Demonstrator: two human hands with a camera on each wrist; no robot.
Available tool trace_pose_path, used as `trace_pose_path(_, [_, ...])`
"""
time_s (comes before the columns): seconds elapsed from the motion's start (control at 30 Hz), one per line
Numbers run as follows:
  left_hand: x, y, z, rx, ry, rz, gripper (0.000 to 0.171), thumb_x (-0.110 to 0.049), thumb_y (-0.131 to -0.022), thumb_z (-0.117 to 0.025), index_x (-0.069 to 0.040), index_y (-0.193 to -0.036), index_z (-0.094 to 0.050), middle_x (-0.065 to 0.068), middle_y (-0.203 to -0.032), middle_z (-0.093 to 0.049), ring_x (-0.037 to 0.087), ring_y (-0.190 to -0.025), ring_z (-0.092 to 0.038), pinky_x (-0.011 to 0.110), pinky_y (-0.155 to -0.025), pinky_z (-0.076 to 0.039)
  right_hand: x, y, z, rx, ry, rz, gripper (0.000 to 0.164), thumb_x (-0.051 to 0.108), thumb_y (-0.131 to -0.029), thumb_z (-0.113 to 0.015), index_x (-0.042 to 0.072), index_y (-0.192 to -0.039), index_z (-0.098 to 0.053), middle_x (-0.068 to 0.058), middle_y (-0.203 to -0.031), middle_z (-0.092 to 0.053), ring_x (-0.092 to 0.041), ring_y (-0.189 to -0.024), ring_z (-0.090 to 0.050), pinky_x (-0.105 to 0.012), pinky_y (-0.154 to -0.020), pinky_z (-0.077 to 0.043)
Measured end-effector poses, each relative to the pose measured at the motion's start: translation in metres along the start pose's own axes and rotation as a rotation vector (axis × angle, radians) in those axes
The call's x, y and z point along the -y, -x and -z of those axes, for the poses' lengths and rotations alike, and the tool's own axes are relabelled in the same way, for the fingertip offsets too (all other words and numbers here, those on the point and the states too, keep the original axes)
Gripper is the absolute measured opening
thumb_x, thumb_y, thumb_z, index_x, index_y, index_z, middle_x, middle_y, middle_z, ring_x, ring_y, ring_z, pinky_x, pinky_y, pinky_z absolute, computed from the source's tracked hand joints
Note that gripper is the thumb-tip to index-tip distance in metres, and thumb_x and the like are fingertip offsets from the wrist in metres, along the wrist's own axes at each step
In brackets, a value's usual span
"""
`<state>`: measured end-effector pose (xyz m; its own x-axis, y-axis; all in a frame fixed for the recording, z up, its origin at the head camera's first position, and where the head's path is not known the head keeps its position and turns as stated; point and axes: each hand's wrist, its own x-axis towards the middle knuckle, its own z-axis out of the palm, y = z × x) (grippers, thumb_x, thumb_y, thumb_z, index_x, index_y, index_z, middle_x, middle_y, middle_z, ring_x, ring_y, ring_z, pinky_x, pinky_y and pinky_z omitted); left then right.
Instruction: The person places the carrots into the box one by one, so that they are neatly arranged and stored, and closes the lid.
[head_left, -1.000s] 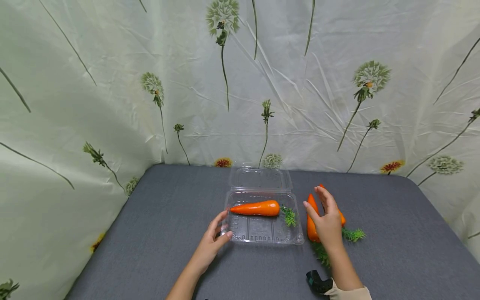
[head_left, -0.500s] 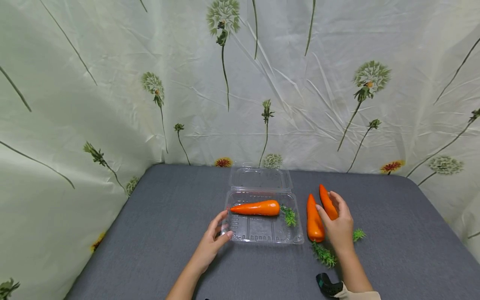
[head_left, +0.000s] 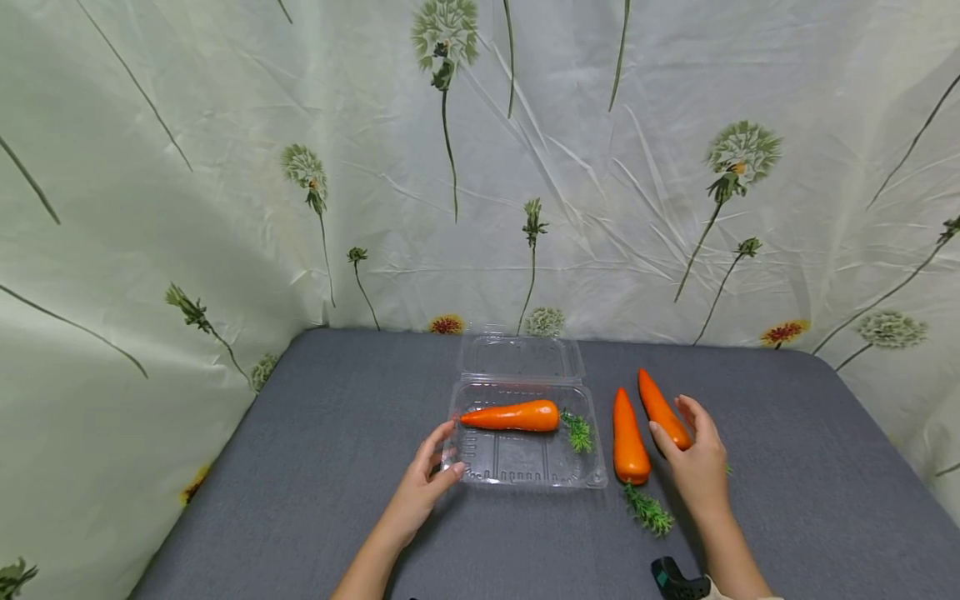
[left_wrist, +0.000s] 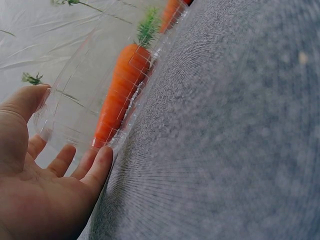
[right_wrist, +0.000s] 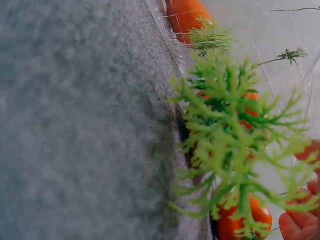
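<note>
A clear plastic clamshell box (head_left: 480,467) lies open on the grey table, lid (head_left: 521,358) folded back. One orange carrot (head_left: 513,415) lies across it with its green top to the right. My left hand (head_left: 442,454) rests with relaxed fingers against the box's near left corner (left_wrist: 75,137). Two more carrots lie right of the box. The nearer one (head_left: 628,437) lies free, its green top (head_left: 648,510) toward me. My right hand (head_left: 675,421) grips the thick end of the farther one (head_left: 656,400); green leaves (right_wrist: 235,135) fill the right wrist view.
The grey cloth-covered table (head_left: 337,433) is walled on three sides by a pale floral sheet (head_left: 225,208). A black wrist-worn device (head_left: 678,579) shows at the bottom edge by my right forearm.
My right hand slid right and toward me, from above both loose carrots to the thick end of the right one. The left hand and the box stayed put.
</note>
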<state>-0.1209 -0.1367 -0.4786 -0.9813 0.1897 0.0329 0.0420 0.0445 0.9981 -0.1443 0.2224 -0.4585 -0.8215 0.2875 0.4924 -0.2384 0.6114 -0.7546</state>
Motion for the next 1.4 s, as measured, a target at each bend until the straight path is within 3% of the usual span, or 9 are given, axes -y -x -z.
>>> trace_pose_path(0.07, [0.001,0.000,0.000,0.003,-0.001,-0.005,0.062,-0.017,-0.086,-0.061,-0.017,-0.139,-0.029,0.011,-0.141,-0.024,0.033,-0.120,-0.035,0.043,-0.089,-0.036,-0.001,0.001,0.001,0.012,0.016,-0.023,0.056,0.001,-0.073,-0.072,-0.006,-0.123,-0.045,-0.020,-0.118,-0.051,-0.034,-0.111,-0.046,-0.007,-0.086,-0.028])
trace_pose_path(0.2, [0.002,-0.001,0.001,0.003,-0.010,-0.001,0.062,-0.017,-0.086,-0.061,-0.017,-0.139,-0.029,0.011,-0.140,-0.025,0.033,-0.120,-0.034,0.043,-0.089,-0.036,-0.003,0.003,0.004,0.039,0.046,-0.078,0.056,0.004,-0.076,-0.071,-0.006,-0.124,-0.044,-0.022,-0.120,-0.050,-0.035,-0.112,-0.045,-0.028,-0.093,-0.034])
trace_pose_path(0.3, [0.002,-0.001,0.001,0.001,-0.019,0.006,0.061,-0.015,-0.086,-0.061,-0.018,-0.139,-0.030,0.011,-0.140,-0.025,0.033,-0.120,-0.034,0.044,-0.090,-0.035,-0.005,0.005,0.005,0.053,0.056,-0.103,0.056,0.005,-0.077,-0.070,-0.006,-0.124,-0.043,-0.024,-0.119,-0.049,-0.037,-0.111,-0.045,-0.046,-0.089,-0.034])
trace_pose_path(0.37, [0.002,-0.001,0.000,-0.001,-0.021,0.008,0.060,-0.014,-0.087,-0.060,-0.018,-0.139,-0.030,0.011,-0.140,-0.025,0.033,-0.120,-0.034,0.044,-0.090,-0.036,-0.007,0.006,0.006,0.060,0.066,-0.110,0.055,0.005,-0.077,-0.070,-0.007,-0.123,-0.043,-0.025,-0.119,-0.048,-0.038,-0.110,-0.045,-0.048,-0.088,-0.034])
trace_pose_path(0.83, [0.002,-0.001,0.000,-0.004,-0.009,0.013,0.060,-0.013,-0.087,-0.060,-0.020,-0.138,-0.031,0.010,-0.141,-0.025,0.033,-0.120,-0.035,0.043,-0.089,-0.036,-0.010,0.008,0.007,0.106,0.117,-0.193,0.053,0.006,-0.079,-0.068,-0.009,-0.122,-0.041,-0.029,-0.114,-0.047,-0.041,-0.105,-0.044,-0.049,-0.087,-0.032])
trace_pose_path(1.13, [0.003,-0.001,0.000,-0.003,-0.018,0.014,0.059,-0.014,-0.087,-0.060,-0.021,-0.138,-0.031,0.011,-0.141,-0.025,0.033,-0.120,-0.034,0.044,-0.090,-0.036,-0.012,0.008,0.006,0.112,0.160,-0.225,0.047,0.007,-0.080,-0.066,-0.008,-0.119,-0.045,-0.029,-0.109,-0.048,-0.041,-0.095,-0.047,-0.049,-0.077,-0.035])
trace_pose_path(1.4, [0.002,-0.001,0.001,0.002,-0.003,0.000,0.060,-0.013,-0.087,-0.060,-0.019,-0.138,-0.030,0.011,-0.141,-0.024,0.033,-0.120,-0.034,0.043,-0.089,-0.036,-0.012,0.008,0.005,0.028,0.148,-0.209,0.042,0.008,-0.077,-0.069,-0.006,-0.114,-0.052,-0.023,-0.099,-0.053,-0.034,-0.086,-0.052,-0.030,-0.068,-0.035])
